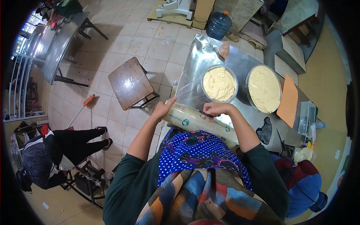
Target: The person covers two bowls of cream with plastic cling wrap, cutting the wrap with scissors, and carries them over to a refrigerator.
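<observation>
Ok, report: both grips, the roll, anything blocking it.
Left grip at left end of film roll. Right grip closed on dark slim object over roll. Roll crosswise before apron; filled bowls beyond, clear of it.

The roll [180, 115] is at the near edge of the worktop [198, 50], before the left bowl [236, 91]. The right bowl [249, 98] stands just right of that one, with the sheet [288, 101] beside it. On the floor [144, 37], the stool [129, 82] stands left of the worktop, the jug [219, 26] beyond its far edge.
</observation>
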Available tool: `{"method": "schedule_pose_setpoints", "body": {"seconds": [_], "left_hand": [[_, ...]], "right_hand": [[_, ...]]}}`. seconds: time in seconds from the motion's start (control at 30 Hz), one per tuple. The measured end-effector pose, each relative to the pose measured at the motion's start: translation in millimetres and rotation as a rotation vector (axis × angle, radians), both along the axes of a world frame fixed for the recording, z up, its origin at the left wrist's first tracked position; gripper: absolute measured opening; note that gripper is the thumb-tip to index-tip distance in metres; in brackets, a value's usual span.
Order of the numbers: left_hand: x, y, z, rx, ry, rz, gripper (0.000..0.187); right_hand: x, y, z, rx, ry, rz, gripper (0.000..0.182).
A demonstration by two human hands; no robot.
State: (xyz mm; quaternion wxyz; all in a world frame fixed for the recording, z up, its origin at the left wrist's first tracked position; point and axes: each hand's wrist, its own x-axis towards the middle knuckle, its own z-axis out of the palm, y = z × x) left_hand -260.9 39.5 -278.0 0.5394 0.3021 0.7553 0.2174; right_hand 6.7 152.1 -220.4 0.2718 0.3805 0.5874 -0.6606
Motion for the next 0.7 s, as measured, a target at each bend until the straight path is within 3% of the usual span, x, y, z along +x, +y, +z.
{"method": "schedule_pose_setpoints", "body": {"seconds": [0.2,0.27,0.43,0.5,0.57,0.7], "left_hand": [[0,0,-3,-0.021,0.029,-0.026,0.106],[-2,0,-11,-0.022,-0.006,-0.038,0.098],[-4,-5,-15,0.026,-0.042,-0.034,0.087],[-3,-7,-8,0.036,-0.054,-0.04,0.086],[2,-11,13,0.071,-0.086,-0.014,0.078],[1,-18,15,0.115,-0.248,0.029,0.056]], "right_hand": [[-51,-7,-11,0.091,0.057,-0.082,0.04],[-66,-9,-21,0.274,0.159,-0.09,0.037],[-66,-11,-35,0.274,0.257,-0.135,0.032],[-53,-16,-28,0.317,0.266,-0.139,0.029],[-24,-26,1,0.794,0.214,0.078,0.024],[74,-40,24,0.67,0.107,-0.046,0.025]]}}
